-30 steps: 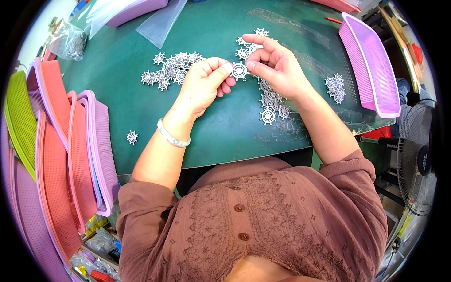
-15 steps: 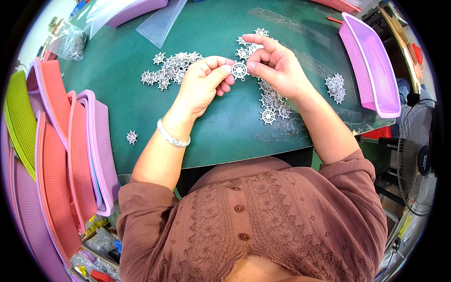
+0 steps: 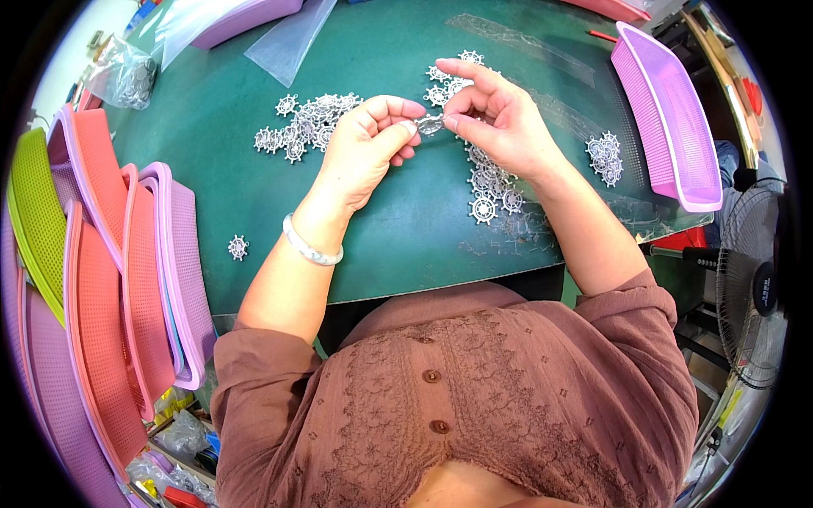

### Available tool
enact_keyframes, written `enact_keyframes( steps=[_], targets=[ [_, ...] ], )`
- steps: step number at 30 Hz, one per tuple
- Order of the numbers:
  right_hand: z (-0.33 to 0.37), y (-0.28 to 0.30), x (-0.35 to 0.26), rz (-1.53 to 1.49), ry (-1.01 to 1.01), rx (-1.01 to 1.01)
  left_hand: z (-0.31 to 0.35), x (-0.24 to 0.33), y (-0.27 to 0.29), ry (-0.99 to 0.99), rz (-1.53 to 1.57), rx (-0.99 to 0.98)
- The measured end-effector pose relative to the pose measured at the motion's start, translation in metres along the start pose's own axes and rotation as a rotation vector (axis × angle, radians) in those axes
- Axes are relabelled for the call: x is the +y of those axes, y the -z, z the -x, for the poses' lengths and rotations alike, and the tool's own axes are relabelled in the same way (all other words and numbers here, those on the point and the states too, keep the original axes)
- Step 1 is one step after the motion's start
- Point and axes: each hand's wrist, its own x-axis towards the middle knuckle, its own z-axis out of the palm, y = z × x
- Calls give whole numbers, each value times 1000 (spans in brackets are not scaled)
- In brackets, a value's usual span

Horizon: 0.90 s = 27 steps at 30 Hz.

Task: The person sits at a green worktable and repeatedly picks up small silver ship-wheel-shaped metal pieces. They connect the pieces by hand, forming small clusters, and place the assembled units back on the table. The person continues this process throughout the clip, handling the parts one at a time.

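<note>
Between my two hands, above the green table (image 3: 389,241), a silver ship's-wheel charm (image 3: 430,126) is tilted nearly edge-on. My left hand (image 3: 373,144) pinches its left side between thumb and forefinger. On its right side, my right hand (image 3: 500,123) pinches it with thumb and forefinger, the other fingers raised. A pile of similar charms (image 3: 318,118) lies left of my left hand. Another pile (image 3: 491,182) spreads under and below my right hand, partly hidden by it. A small cluster of charms (image 3: 605,159) lies farther right, and a single charm (image 3: 238,247) rests at the left.
Stacked plastic baskets (image 3: 102,339) in purple, pink and green crowd the left side. A purple basket (image 3: 669,118) stands at the right edge, near a black fan (image 3: 758,288). A clear plastic bag (image 3: 292,38) lies at the back; a filled bag (image 3: 127,76) sits far left.
The charm has turned from facing up, with its full wheel showing, to nearly edge-on. Both hands have stayed almost in place.
</note>
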Motion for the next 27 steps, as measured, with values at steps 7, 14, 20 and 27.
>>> enact_keyframes(
  steps=[7, 14, 20, 27],
  targets=[
    [-1, -1, 6, 38, 62, 71, 0, 1, -4, -60, -102, 56],
    [0, -3, 5, 87, 107, 125, -1, -2, -4, -139, -144, 61],
    [-1, -3, 4, 70, 79, 123, -2, -3, -4, -161, -129, 58],
    [-1, -2, 3, 2, 59, 118, -2, -4, -4, -177, -118, 59]
  ],
)
